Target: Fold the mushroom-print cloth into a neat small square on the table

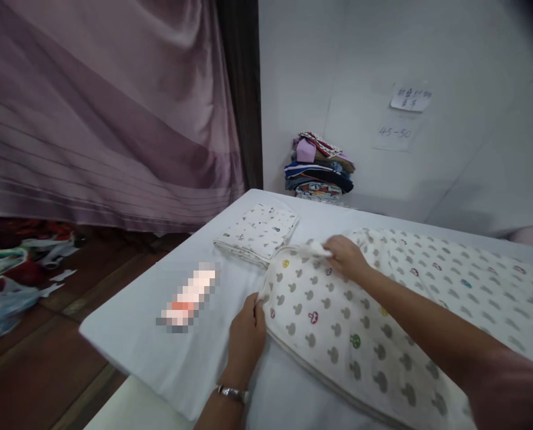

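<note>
Mushroom-print cloth (311, 298) on tabletop (132, 334), layered. Best handling: left hand (247, 325) pins the left edge, right hand (345, 257) draws the far edge taut, layers kept flush, no bunching. Left hand: thumb and fingers pinched on the cloth's left edge, cloth to its right, just beyond folded cloth's (260, 230) near side. Right hand: clamped on the far edge, cloth beneath and both sides.

Mushroom-print cloth (338, 310): white, with grey mushrooms and a few in red, yellow, green and blue; pale edging; layered, loosely rumpled toward the far side. Lies across the white tabletop (159, 352), near end rounded, one edge bunched and slightly raised, other edge flat.
</note>
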Motion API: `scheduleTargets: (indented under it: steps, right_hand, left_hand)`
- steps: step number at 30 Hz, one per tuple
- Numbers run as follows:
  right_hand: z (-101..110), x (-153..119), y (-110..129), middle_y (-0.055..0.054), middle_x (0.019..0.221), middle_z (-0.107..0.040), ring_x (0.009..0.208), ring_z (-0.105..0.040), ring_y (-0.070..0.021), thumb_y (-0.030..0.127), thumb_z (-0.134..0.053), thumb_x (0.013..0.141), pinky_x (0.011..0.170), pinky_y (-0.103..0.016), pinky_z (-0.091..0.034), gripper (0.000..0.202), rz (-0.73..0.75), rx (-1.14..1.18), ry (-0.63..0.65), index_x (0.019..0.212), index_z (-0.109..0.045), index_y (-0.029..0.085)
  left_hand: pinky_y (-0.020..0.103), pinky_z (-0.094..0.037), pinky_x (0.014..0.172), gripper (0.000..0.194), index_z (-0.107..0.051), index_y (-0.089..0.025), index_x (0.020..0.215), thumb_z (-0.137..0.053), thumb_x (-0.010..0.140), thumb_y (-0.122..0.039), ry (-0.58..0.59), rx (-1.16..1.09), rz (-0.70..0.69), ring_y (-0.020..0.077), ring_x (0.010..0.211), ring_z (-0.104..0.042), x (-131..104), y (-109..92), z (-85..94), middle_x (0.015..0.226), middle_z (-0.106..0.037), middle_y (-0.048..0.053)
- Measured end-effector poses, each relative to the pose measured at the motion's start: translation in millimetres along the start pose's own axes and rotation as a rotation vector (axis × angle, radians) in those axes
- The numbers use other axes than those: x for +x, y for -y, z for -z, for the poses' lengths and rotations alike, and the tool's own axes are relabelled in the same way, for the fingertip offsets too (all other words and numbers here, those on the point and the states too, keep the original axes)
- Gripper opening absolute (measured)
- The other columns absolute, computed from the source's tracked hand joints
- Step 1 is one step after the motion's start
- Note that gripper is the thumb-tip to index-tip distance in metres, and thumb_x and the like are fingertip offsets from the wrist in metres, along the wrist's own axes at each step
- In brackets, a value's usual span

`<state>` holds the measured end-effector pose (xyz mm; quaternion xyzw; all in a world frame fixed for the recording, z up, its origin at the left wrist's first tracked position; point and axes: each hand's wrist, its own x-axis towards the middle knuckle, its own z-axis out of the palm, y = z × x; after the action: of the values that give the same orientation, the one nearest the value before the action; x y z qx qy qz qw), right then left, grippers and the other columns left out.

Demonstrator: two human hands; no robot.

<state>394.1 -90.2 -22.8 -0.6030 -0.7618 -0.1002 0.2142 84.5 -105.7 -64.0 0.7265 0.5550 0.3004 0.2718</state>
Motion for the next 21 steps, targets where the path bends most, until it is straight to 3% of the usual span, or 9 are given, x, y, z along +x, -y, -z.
scheduleTargets:
  steps: [2,5,7,9,12,15,18,21]
  right_hand:
    - [14.2,-67.0,8.2,-0.012,0.104,-0.062,0.104,-0.055,-0.0240,0.018,-0.046,0.084,0.090,-0.041,-0.045,0.024,0.103,0.039,-0.040,0.104,-0.059,0.018]
    - [35.8,-154.0,22.2,-0.010,0.113,-0.061,0.109,-0.055,-0.0209,0.016,-0.042,0.087,0.091,-0.038,-0.048,0.031,0.118,0.129,0.103,0.113,-0.056,0.022]
    - [51.4,-185.9,27.7,-0.009,0.115,-0.061,0.107,-0.057,-0.0198,0.018,-0.039,0.089,0.088,-0.037,-0.051,0.032,-0.015,0.185,0.188,0.115,-0.056,0.024]
    - [67.4,-193.2,28.5,-0.008,0.110,-0.064,0.100,-0.061,-0.0196,0.021,-0.037,0.090,0.082,-0.035,-0.054,0.030,-0.182,0.231,0.226,0.110,-0.059,0.025]
    - [85.2,-167.0,26.1,-0.007,0.103,-0.067,0.092,-0.063,-0.0198,0.026,-0.037,0.090,0.074,-0.033,-0.055,0.029,-0.333,0.281,0.173,0.101,-0.063,0.025]
    - [84.0,-115.0,30.1,-0.005,0.099,-0.067,0.085,-0.063,-0.0185,0.031,-0.041,0.089,0.071,-0.030,-0.053,0.027,-0.367,0.306,0.119,0.097,-0.065,0.025]
    - [60.2,-57.6,42.6,-0.006,0.106,-0.065,0.085,-0.062,-0.0184,0.031,-0.047,0.086,0.075,-0.030,-0.051,0.028,-0.307,0.289,0.202,0.107,-0.063,0.023]
    - [25.2,-11.3,52.3,-0.008,0.127,-0.054,0.099,-0.060,-0.0203,0.018,-0.050,0.079,0.083,-0.029,-0.048,0.047,-0.273,0.157,0.426,0.126,-0.054,0.023]
  left_hand:
    - [0.028,-0.042,0.062,0.027,-0.053,-0.021,0.107,-0.034,0.089,-0.030,-0.015,-0.002,-0.033,0.0193,0.072,-0.062,0.5,0.4,-0.7,0.083,-0.067,0.004]
    - [0.028,-0.043,0.062,0.027,-0.053,-0.021,0.106,-0.035,0.089,-0.031,-0.017,-0.020,-0.086,0.0191,0.071,-0.063,1.8,-0.4,-2.5,0.083,-0.067,0.003]
    - [0.027,-0.043,0.063,0.026,-0.054,-0.022,0.105,-0.036,0.089,-0.031,-0.023,-0.021,-0.108,0.0190,0.072,-0.063,2.9,-2.2,-3.4,0.083,-0.067,0.003]
    - [0.027,-0.044,0.063,0.026,-0.055,-0.022,0.105,-0.037,0.088,-0.030,-0.031,-0.013,-0.115,0.0191,0.073,-0.063,3.6,-4.9,-3.8,0.083,-0.068,0.003]
    - [0.027,-0.044,0.065,0.025,-0.055,-0.022,0.104,-0.037,0.088,-0.030,-0.051,-0.006,-0.120,0.0192,0.075,-0.063,3.3,-8.6,-3.9,0.084,-0.068,0.003]
    - [0.027,-0.043,0.065,0.025,-0.055,-0.021,0.103,-0.037,0.089,-0.029,-0.080,0.000,-0.127,0.0192,0.075,-0.062,1.6,-9.5,-4.1,0.085,-0.067,0.004]
    - [0.027,-0.043,0.066,0.024,-0.055,-0.021,0.102,-0.036,0.089,-0.029,-0.097,-0.004,-0.124,0.0195,0.077,-0.062,-0.7,-8.0,-3.8,0.088,-0.067,0.005]
    - [0.027,-0.043,0.069,0.025,-0.054,-0.020,0.103,-0.035,0.090,-0.029,-0.106,-0.012,-0.102,0.0197,0.081,-0.061,-2.5,-6.3,-2.8,0.092,-0.067,0.006]
